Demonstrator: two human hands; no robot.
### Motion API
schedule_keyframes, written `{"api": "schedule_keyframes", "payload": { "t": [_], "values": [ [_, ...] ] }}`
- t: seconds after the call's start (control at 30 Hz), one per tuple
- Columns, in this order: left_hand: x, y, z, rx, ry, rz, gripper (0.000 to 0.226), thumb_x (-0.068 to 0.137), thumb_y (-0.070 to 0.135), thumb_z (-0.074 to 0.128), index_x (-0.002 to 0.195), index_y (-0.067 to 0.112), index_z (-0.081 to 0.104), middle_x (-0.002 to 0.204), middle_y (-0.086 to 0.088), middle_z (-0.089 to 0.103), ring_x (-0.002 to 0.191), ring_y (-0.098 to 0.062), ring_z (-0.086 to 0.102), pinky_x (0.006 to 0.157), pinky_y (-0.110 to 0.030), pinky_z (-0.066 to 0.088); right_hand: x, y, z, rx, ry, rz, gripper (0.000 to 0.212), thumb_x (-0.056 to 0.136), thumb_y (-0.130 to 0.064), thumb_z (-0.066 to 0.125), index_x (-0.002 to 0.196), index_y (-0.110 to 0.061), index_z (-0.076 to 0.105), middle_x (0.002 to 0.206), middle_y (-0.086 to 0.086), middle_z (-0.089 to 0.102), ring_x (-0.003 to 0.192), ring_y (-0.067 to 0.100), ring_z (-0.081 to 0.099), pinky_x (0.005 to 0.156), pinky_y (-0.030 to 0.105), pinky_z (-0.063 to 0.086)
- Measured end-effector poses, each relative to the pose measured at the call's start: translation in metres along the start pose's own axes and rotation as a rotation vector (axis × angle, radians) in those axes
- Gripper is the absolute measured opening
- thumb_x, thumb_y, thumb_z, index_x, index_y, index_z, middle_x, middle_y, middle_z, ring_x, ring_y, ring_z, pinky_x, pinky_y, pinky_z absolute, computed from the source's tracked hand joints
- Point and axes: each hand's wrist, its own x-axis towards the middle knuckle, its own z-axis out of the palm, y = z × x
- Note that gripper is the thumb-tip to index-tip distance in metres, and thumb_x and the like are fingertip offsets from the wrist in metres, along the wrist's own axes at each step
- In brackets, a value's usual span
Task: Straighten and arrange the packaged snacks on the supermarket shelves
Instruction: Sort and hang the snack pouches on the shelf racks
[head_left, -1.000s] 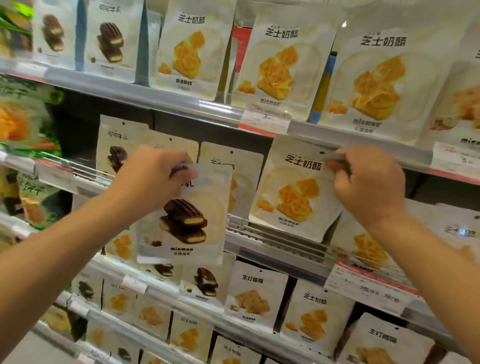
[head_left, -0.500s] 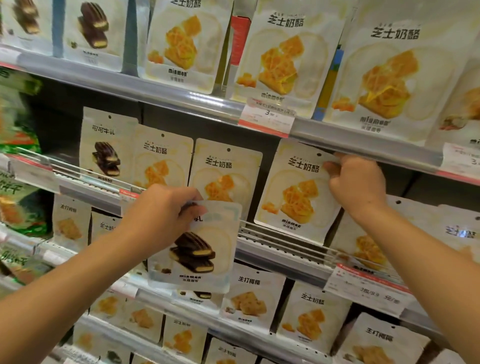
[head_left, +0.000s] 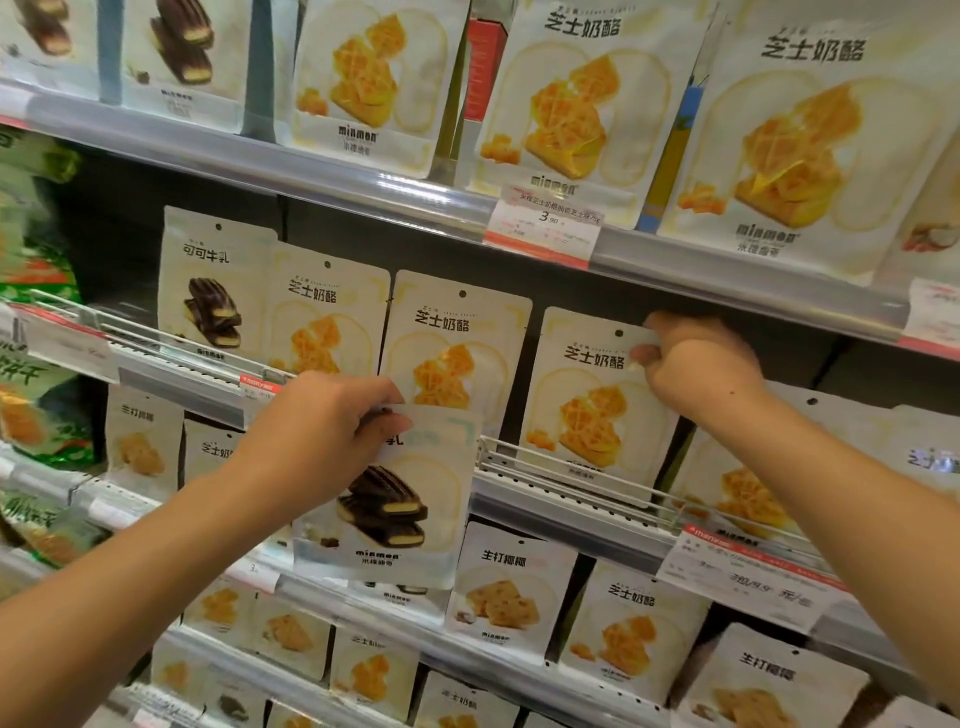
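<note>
The left hand (head_left: 317, 431) grips the top edge of a chocolate biscuit pouch (head_left: 387, 499), held in front of the middle shelf (head_left: 561, 512) and clear of its row. The right hand (head_left: 696, 364) pinches the upper right corner of a cheese waffle pouch (head_left: 587, 400) that stands on the same shelf, leaning back behind the wire rail (head_left: 571, 462).

On that middle shelf four pouches stand in plain sight: one chocolate pouch (head_left: 210, 286) at the far left, then three cheese ones, counting the pinched one. Further cheese pouches lie to the right, partly hidden by the right forearm, so their number cannot be told.

The top shelf (head_left: 311, 171) shows two chocolate pouches at the left and three cheese pouches, all cut off by the upper edge. A price tag (head_left: 543, 223) reading 3.90 hangs on its rail.

Lower shelves hold many smaller pouches, several hidden behind the held pouch and the arms. Green packets (head_left: 36, 291) at the left edge are blurred.
</note>
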Motion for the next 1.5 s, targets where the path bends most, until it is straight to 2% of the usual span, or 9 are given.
{"api": "schedule_keyframes", "payload": {
  "t": [0.2,0.4,0.6,0.73,0.87,1.0,1.33,1.43,1.5],
  "values": [
    [0.001,0.001,0.004,-0.015,0.005,0.017,0.009,0.085,0.019,0.071,0.091,0.012,0.073,0.066,0.002,0.07,0.057,-0.012,0.065,0.056,-0.031,0.055,-0.005,0.004,-0.006,-0.123,-0.074,-0.021,0.036,0.097,-0.044,0.046,0.126,-0.024,0.05,0.117,0.007,0.059,0.113,0.03,0.054,0.101,0.045,0.036],
    [0.001,0.002,0.005,-0.02,0.009,0.005,0.007,0.085,0.02,0.071,0.089,0.014,0.072,0.061,0.006,0.067,0.055,-0.008,0.062,0.051,-0.023,0.048,-0.005,0.006,-0.014,-0.093,-0.183,0.002,0.061,0.094,-0.051,0.049,0.146,-0.025,0.031,0.144,0.007,0.044,0.133,0.03,0.04,0.111,0.047,0.03],
    [-0.005,-0.007,-0.003,-0.036,-0.005,-0.061,0.009,0.087,0.022,0.069,0.092,0.014,0.072,0.069,0.002,0.07,0.061,-0.013,0.065,0.06,-0.034,0.055,-0.001,-0.051,-0.022,0.221,-0.045,-0.26,0.062,0.093,-0.047,0.053,0.148,-0.031,0.03,0.141,0.005,0.049,0.124,0.026,0.05,0.096,0.038,0.045],
    [-0.011,-0.02,-0.014,0.007,-0.002,-0.09,0.012,0.088,0.023,0.069,0.094,0.013,0.072,0.073,-0.001,0.07,0.066,-0.019,0.064,0.065,-0.036,0.054,0.017,-0.113,-0.017,0.247,-0.062,-0.337,0.065,0.092,-0.046,0.055,0.148,-0.029,0.028,0.151,0.004,0.037,0.134,0.03,0.039,0.104,0.043,0.039],
    [-0.019,-0.033,-0.026,0.035,0.014,-0.108,0.012,0.087,0.024,0.069,0.094,0.014,0.072,0.072,-0.002,0.069,0.065,-0.02,0.062,0.064,-0.035,0.053,0.031,-0.145,-0.014,0.108,-0.073,-0.241,0.042,0.093,-0.042,0.057,0.131,-0.024,0.05,0.122,0.007,0.055,0.111,0.031,0.055,0.086,0.041,0.05],
    [-0.03,-0.045,-0.034,0.031,0.002,-0.135,0.012,0.088,0.024,0.068,0.091,0.013,0.071,0.072,-0.003,0.07,0.065,-0.022,0.064,0.064,-0.038,0.054,0.032,-0.149,-0.017,0.081,-0.071,-0.202,0.022,0.094,-0.035,0.056,0.11,-0.02,0.059,0.09,0.003,0.054,0.087,0.026,0.056,0.074,0.037,0.05],
    [-0.028,-0.045,-0.038,0.054,0.013,-0.128,0.016,0.089,0.03,0.066,0.098,0.017,0.071,0.079,0.001,0.071,0.07,-0.017,0.064,0.067,-0.032,0.053,0.02,-0.138,-0.02,0.05,-0.104,-0.198,0.028,0.096,-0.03,0.053,0.12,-0.016,0.054,0.088,0.002,0.051,0.081,0.022,0.051,0.069,0.033,0.042],
    [-0.027,-0.04,-0.037,0.062,0.002,-0.154,0.016,0.09,0.03,0.065,0.099,0.018,0.07,0.078,0.004,0.069,0.069,-0.013,0.063,0.067,-0.03,0.053,0.013,-0.138,-0.021,0.086,-0.127,-0.196,0.042,0.097,-0.032,0.052,0.136,-0.018,0.046,0.118,0.008,0.056,0.107,0.029,0.054,0.085,0.037,0.045],
    [-0.028,-0.036,-0.038,0.067,0.012,-0.168,0.016,0.089,0.029,0.066,0.098,0.017,0.071,0.079,0.003,0.07,0.069,-0.014,0.064,0.068,-0.033,0.054,-0.001,-0.138,-0.018,0.152,-0.01,-0.299,0.051,0.096,-0.037,0.052,0.143,-0.023,0.038,0.139,0.007,0.049,0.13,0.03,0.043,0.11,0.047,0.031]
  ]
}}
